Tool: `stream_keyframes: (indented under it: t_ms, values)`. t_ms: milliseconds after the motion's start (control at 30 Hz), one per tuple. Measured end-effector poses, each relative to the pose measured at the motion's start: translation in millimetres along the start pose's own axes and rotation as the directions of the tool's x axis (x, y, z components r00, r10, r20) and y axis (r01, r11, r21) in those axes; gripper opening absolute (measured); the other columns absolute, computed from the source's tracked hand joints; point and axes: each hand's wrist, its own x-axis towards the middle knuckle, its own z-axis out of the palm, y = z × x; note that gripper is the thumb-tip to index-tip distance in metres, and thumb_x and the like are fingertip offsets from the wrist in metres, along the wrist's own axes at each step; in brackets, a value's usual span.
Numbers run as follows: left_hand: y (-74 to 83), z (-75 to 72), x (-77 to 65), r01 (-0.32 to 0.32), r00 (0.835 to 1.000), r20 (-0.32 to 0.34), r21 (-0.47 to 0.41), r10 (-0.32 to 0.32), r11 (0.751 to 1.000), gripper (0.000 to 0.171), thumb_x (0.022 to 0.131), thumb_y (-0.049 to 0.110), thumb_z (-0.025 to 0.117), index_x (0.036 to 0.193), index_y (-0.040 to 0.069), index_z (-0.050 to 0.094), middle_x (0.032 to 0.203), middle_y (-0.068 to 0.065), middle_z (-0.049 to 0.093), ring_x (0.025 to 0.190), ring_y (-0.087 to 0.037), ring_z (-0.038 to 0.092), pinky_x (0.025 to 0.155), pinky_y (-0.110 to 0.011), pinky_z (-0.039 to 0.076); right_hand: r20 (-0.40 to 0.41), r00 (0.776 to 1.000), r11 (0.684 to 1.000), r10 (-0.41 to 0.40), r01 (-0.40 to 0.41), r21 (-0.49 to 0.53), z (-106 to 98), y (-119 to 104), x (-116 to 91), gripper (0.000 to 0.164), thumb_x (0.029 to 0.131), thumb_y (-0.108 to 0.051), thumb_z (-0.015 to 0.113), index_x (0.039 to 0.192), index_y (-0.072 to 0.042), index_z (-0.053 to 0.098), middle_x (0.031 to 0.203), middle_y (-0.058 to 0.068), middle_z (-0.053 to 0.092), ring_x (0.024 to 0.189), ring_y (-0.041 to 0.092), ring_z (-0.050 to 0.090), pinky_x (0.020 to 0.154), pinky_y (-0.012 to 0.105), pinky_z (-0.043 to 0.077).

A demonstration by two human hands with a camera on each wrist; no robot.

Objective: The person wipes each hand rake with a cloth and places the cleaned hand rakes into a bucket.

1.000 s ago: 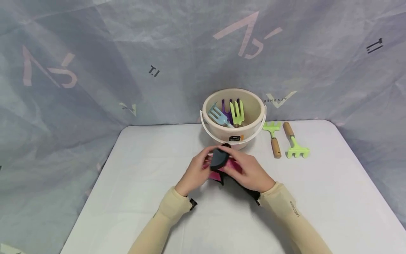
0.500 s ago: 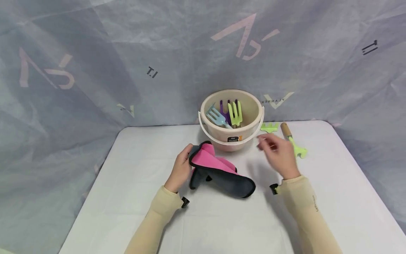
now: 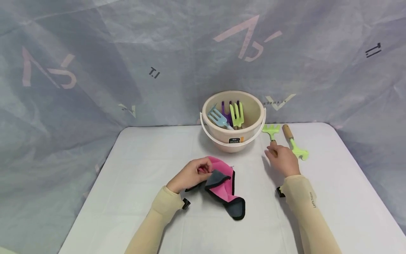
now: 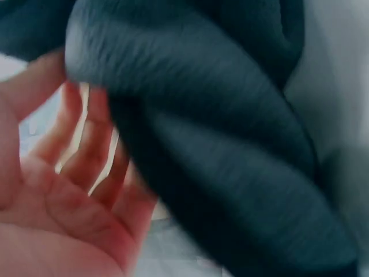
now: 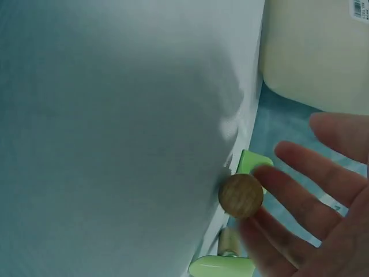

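On the left of the white cloth-covered surface (image 3: 152, 151), a crumpled fabric piece, pink on one face and dark grey on the other with black-bound edges (image 3: 223, 190), is pinched in the left hand (image 3: 191, 174); its folds lie in front of the bucket and droop toward the near edge. It should be light, soft and floppy, with little risk of slipping or breaking; a bound edge would be best gripped, since loose folds could swing or bunch.

Near the middle of the far edge, a round cream plastic bucket with a white handle (image 3: 219, 134) is stood upright. In it are held a light blue fork (image 3: 219, 118), a purple fork (image 3: 227, 115) and a light green fork (image 3: 237, 121).

Farther right, a light green rake with a round wooden handle (image 3: 271, 131) is laid beside the bucket. The handle's end is met by the right hand (image 3: 283, 160), whose fingers are loosely spread; whether they touch cannot be told. The rake is judged stiff, fairly light and sturdy, best taken round mid-handle, where smooth wood might roll. Toward the far right corner, a second light green rake (image 3: 292, 141) is laid, wooden handle pointing to the far edge.
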Motion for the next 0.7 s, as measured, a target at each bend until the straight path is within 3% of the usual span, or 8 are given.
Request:
stream_keyframes:
  t_ms: [133,233,300,400,500,600,700]
  values:
    - [-1.3,1.7,-2.0,-0.012,0.998,0.068,0.076,0.007,0.997,0.011,0.086,-0.005,0.067,0.082,0.005,0.063,0.097,-0.013,0.066,0.092,-0.021,0.060,0.084,-0.046,0.055,-0.024,1.000,0.999,-0.014,0.013,-0.041,2,0,-2,0.028,0.090,-0.020,0.064,0.110,-0.002,0.070,0.094,0.020,0.074,0.086,0.036,0.063,0.073,0.055,0.050]
    - [-2.6,2.6,-2.0,-0.011,0.992,0.127,0.105,-0.003,0.994,0.011,0.086,-0.009,0.063,0.082,0.001,0.062,0.103,-0.016,0.067,0.099,-0.025,0.061,0.089,-0.051,0.054,-0.020,1.000,0.998,0.003,-0.005,-0.068,1,2,-3,0.028,0.087,-0.016,0.068,0.111,-0.003,0.070,0.087,0.018,0.074,0.076,0.031,0.063,0.065,0.049,0.050]
    - [-2.9,2.7,-2.4,0.013,0.983,0.182,0.098,-0.030,0.995,0.013,0.084,-0.014,0.060,0.089,-0.001,0.062,0.104,-0.017,0.067,0.098,-0.027,0.062,0.090,-0.051,0.054,-0.017,0.999,0.997,0.029,-0.031,-0.073,0,2,-4,0.027,0.087,-0.017,0.067,0.110,-0.004,0.069,0.076,0.015,0.070,0.064,0.027,0.059,0.054,0.042,0.047]
    - [-18.7,4.4,-1.4,0.004,0.957,0.288,0.099,-0.033,0.995,0.030,0.081,-0.021,0.053,0.102,-0.001,0.063,0.107,-0.015,0.067,0.097,-0.020,0.064,0.091,-0.043,0.056,-0.009,0.998,0.996,0.057,-0.057,-0.066,-1,3,-4,0.027,0.086,-0.019,0.066,0.110,-0.004,0.065,0.069,0.012,0.061,0.056,0.023,0.052,0.046,0.035,0.039]
    - [-35.3,6.8,-0.3,-0.045,0.932,0.362,0.156,-0.015,0.987,0.046,0.080,-0.022,0.048,0.113,0.005,0.064,0.111,-0.008,0.069,0.097,-0.008,0.064,0.091,-0.032,0.057,0.002,0.998,0.996,0.059,-0.059,-0.064,0,4,-3,0.035,0.085,-0.018,0.065,0.116,-0.002,0.059,0.081,0.016,0.059,0.063,0.028,0.054,0.050,0.040,0.042]
    - [-40.4,8.7,0.4,-0.113,0.926,0.378,0.256,0.008,0.960,0.042,0.084,-0.016,0.052,0.111,0.012,0.067,0.106,-0.002,0.071,0.091,-0.002,0.061,0.086,-0.025,0.056,0.045,0.997,0.994,0.064,-0.060,-0.091,1,4,-3,0.051,0.083,-0.017,0.062,0.129,0.002,0.051,0.101,0.025,0.059,0.082,0.036,0.057,0.067,0.052,0.049]
    - [-40.5,10.0,0.8,-0.187,0.926,0.376,0.346,0.047,0.920,0.027,0.089,-0.005,0.058,0.103,0.015,0.069,0.096,0.002,0.068,0.085,-0.004,0.057,0.082,-0.022,0.053,0.111,0.987,0.987,0.113,-0.099,-0.128,2,4,-3,0.064,0.084,-0.022,0.060,0.139,0.005,0.042,0.110,0.030,0.059,0.092,0.040,0.058,0.078,0.059,0.049]
